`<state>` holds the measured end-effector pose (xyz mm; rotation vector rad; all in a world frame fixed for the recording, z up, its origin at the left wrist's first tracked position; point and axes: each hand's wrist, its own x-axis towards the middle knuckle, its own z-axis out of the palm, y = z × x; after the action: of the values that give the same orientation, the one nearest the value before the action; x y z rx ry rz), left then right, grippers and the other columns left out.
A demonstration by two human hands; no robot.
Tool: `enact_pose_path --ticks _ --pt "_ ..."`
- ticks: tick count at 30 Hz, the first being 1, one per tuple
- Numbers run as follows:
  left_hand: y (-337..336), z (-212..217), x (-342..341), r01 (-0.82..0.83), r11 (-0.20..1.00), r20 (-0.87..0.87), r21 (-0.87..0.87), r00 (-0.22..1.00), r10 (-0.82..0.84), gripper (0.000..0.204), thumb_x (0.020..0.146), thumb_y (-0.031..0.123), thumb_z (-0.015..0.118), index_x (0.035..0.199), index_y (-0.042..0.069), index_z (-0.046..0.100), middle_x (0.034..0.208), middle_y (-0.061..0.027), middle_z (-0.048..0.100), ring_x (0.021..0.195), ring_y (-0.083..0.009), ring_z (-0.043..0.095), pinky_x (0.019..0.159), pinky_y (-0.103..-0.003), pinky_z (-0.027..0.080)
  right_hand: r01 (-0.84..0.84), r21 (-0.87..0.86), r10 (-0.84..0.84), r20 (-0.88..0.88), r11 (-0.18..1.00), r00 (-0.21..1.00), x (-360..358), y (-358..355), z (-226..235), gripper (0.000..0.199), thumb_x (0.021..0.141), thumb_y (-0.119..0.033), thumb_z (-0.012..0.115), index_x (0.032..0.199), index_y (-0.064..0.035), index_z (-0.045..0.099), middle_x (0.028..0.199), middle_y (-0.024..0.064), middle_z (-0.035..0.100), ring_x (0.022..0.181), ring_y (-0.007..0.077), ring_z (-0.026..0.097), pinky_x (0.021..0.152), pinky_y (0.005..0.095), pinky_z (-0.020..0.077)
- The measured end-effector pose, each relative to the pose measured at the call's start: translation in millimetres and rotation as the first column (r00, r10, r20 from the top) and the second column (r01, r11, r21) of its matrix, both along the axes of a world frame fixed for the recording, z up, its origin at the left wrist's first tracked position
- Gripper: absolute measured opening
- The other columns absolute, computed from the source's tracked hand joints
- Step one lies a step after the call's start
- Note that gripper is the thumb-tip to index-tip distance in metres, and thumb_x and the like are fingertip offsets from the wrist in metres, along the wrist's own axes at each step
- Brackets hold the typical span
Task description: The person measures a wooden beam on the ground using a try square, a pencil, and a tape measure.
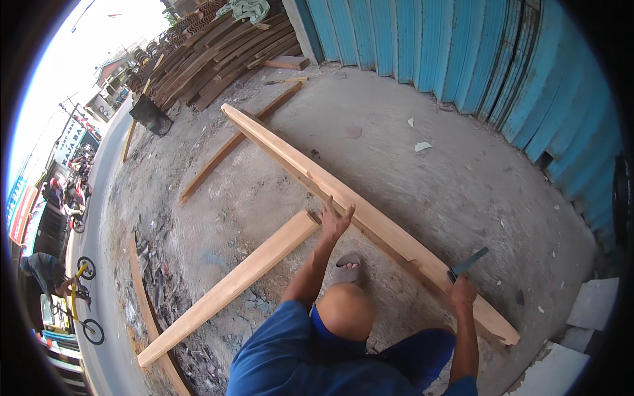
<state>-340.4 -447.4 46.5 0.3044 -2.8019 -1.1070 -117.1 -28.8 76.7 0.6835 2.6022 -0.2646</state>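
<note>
A long planed wooden beam (370, 214) runs diagonally across the ground in front of me, with small notches cut along its near edge. My left hand (335, 221) is at the beam's near edge, its fingers spread apart and holding nothing. Farther right along the beam, my right hand (462, 292) is closed around a tool with a dark grip and a flat grey-green blade (470, 261). That blade points away from me, past the beam's far edge; its exact kind is unclear. A shorter planed timber (231, 287) lies left of my knee, its end close to my left wrist.
Under the long beam's far part lies a darker wood strip (214, 165). A curved strip (146, 300) supports the shorter timber's left end. Stacked boards (218, 56), a black bucket (150, 115) and a blue corrugated shutter (422, 49) stand beyond. Pale slabs (555, 369) lie lower right. A cyclist (49, 274) is on the road.
</note>
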Motion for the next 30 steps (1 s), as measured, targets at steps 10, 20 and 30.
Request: enact_pose_path --ticks 10,20,30 --pt "-21.9 -63.6 5.4 -0.146 0.885 0.143 0.443 0.986 0.092 0.112 0.083 0.059 0.082 0.159 -0.006 0.031 0.154 -0.0402 0.040 0.142 -0.0521 0.044 0.119 -0.055 0.037 -0.034 -0.016 0.033 -0.066 0.999 0.997 -6.0 -25.6 17.7 0.050 0.081 -0.031 0.082 0.123 -0.0071 0.068 0.112 0.0217 0.075 0.108 0.0411 0.072 0.091 0.0512 0.0574" --pt "33.0 8.0 -23.8 0.704 0.459 0.183 -0.542 0.632 -0.753 0.106 0.067 0.055 0.091 0.156 0.017 0.045 0.157 -0.0258 0.042 0.151 -0.0487 0.030 0.125 -0.063 0.021 0.016 0.048 -0.013 -0.054 0.999 0.998 0.9 -8.3 6.3 0.058 0.077 -0.035 0.088 0.123 -0.0080 0.066 0.108 0.0222 0.075 0.104 0.0414 0.072 0.087 0.0520 0.0578" --pt "62.2 33.4 -83.7 0.855 0.220 0.393 -0.470 0.425 -0.815 0.093 0.070 0.071 0.082 0.139 0.013 0.062 0.134 -0.0175 0.067 0.138 -0.0374 0.054 0.116 -0.054 0.036 0.073 0.096 -0.057 -0.161 0.993 0.985 -4.4 -6.3 9.8 0.065 0.073 -0.029 0.092 0.128 -0.0076 0.065 0.110 0.0219 0.075 0.105 0.0421 0.072 0.090 0.0526 0.0565"
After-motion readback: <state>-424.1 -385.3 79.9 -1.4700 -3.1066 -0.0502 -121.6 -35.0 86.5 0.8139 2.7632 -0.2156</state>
